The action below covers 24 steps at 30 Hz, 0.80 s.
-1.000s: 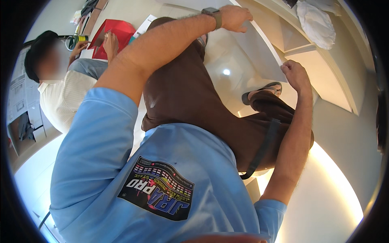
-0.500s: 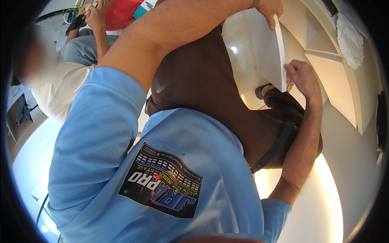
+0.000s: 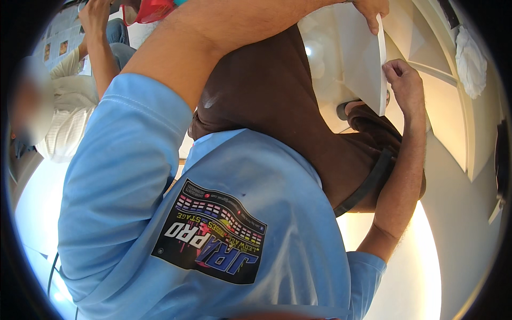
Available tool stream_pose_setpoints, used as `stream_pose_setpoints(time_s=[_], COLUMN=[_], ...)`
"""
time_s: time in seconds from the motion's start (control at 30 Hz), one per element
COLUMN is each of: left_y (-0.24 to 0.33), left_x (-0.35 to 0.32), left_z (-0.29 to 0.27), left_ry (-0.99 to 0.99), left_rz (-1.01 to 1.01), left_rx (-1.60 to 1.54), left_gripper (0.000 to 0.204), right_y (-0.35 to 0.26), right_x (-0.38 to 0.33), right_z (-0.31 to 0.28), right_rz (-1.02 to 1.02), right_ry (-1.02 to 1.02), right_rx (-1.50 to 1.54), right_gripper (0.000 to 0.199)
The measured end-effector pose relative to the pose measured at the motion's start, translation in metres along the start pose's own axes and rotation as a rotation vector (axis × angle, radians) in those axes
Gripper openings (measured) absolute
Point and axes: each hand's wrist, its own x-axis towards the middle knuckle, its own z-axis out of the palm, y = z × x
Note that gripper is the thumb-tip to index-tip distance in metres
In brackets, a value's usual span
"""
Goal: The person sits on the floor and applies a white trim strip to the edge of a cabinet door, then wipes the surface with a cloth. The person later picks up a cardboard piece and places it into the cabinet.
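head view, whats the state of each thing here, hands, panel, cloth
white panel: upright, held at its edge by both hands
left hand: gripping the panel's top
right hand: pinching the panel's edge
white cloth: crumpled, lying on the pale ledge

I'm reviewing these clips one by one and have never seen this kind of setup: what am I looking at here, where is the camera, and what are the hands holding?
There is no machine: a person wears a wide fisheye camera on the head, looking down, so edges bend near the rim. The blue shirt and brown trousers are the wearer's own. Both arms reach forward. The left hand grips the top edge of a thin white panel, and the right hand pinches its lower side edge. The panel stands edge-on beside white shelving, where a white cloth lies. At upper left another person's arm is raised.
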Motion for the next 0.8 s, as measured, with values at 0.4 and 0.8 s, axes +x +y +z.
stream_pose_setpoints(time_s=[0.4,0.8], left_y=[0.002,-0.002], left_x=[0.002,0.011], left_z=[-0.001,-0.002], left_ry=[-0.012,-0.04], left_rz=[-0.038,-0.036], left_rx=[0.025,0.031], left_gripper=[0.061,0.062], right_y=[-0.011,-0.006], right_x=[-0.002,0.01], right_z=[0.002,0.002], right_rz=[0.003,0.074], right_ry=[0.034,0.036], right_rx=[-0.011,0.072], right_gripper=[0.023,0.023])
